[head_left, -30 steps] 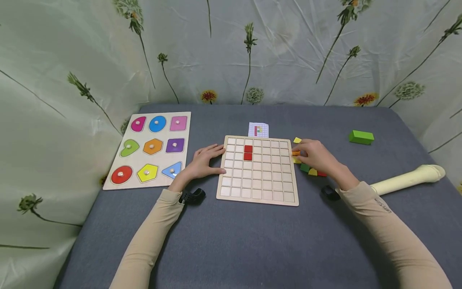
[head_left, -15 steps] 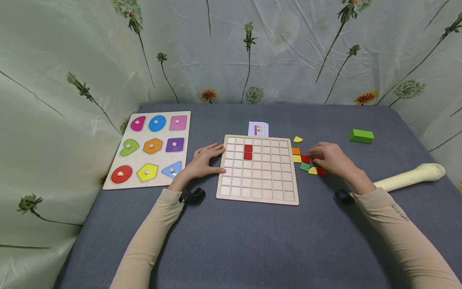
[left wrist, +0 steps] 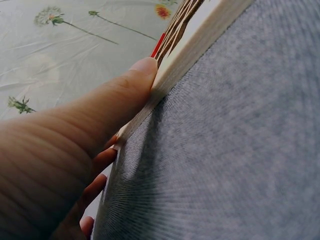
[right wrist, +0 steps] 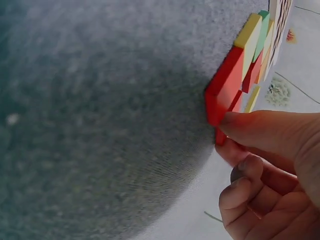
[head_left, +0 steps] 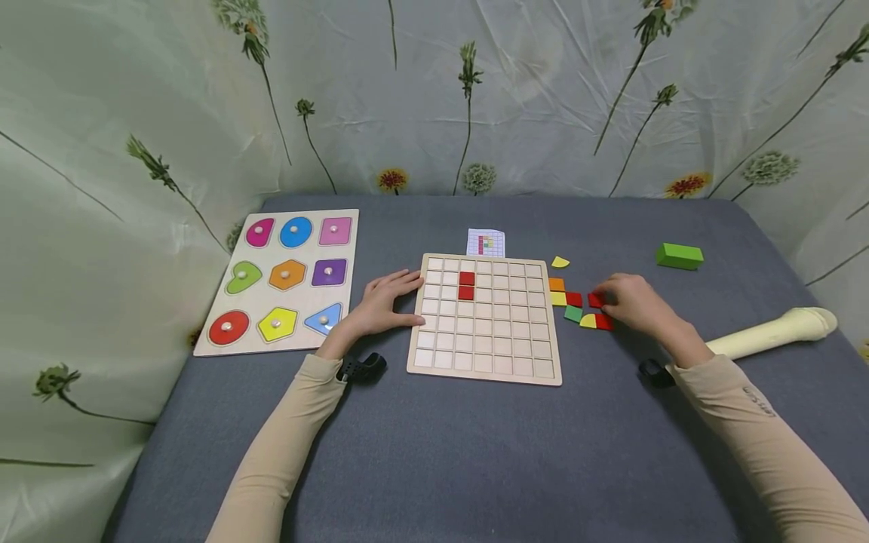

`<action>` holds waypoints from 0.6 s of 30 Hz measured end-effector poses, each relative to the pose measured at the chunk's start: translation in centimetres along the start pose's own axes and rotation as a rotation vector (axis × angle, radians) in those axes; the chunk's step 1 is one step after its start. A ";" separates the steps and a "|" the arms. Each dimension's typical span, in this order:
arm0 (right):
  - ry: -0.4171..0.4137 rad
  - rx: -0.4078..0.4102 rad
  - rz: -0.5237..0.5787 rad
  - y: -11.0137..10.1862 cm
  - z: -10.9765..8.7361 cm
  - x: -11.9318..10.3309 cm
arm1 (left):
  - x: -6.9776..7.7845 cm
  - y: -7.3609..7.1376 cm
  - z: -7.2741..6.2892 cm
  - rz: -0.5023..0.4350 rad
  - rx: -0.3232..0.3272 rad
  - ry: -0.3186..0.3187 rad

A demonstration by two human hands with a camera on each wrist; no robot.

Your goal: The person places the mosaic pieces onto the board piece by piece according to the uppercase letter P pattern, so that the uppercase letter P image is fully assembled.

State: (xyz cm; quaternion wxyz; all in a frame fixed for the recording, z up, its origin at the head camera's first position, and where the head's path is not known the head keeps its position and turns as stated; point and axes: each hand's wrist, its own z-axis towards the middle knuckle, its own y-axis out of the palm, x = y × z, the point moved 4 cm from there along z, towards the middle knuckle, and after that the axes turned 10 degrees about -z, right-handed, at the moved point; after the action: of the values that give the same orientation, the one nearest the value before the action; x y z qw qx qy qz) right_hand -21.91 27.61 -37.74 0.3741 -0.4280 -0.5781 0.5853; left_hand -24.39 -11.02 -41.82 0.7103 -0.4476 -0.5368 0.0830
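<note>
A pale wooden grid board (head_left: 485, 371) lies flat on the table, with two red square tiles (head_left: 466, 286) stacked in one column of its cells. Along its left edge rests my left hand (head_left: 384, 308), thumb and fingers spread and fairly straight; the left wrist view shows the thumb (left wrist: 135, 80) pressed at the board's side. My right hand (head_left: 634, 303) pinches a red tile (head_left: 595, 300) between thumb and index finger, low over the table. Around it lie another red tile (head_left: 603, 322), a yellow quarter-round piece (head_left: 588, 321), a green tile (head_left: 573, 314) and a further red tile (head_left: 574, 299).
An orange tile (head_left: 557, 284) and a yellow tile (head_left: 558, 299) lie against the board's right edge. A printed pattern card (head_left: 486, 243) sits behind the board. A knob shape puzzle (head_left: 271, 298) lies left, a green block (head_left: 680, 256) and a pale yellow tube (head_left: 767, 333) right.
My right hand has moved right, from the orange and yellow tiles by the board to the red tile farther out. The left hand stays in place.
</note>
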 end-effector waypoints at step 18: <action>0.010 0.048 0.010 -0.8 0.1 -1.6 | 0.1 0.0 -0.1 0.001 -0.009 -0.008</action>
State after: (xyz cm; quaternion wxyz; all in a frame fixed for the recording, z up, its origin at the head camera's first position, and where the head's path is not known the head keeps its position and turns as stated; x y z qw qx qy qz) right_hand -21.54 26.14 -36.83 0.3842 -0.4245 -0.5601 0.5987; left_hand -24.30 -11.00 -41.76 0.7060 -0.4508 -0.5399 0.0830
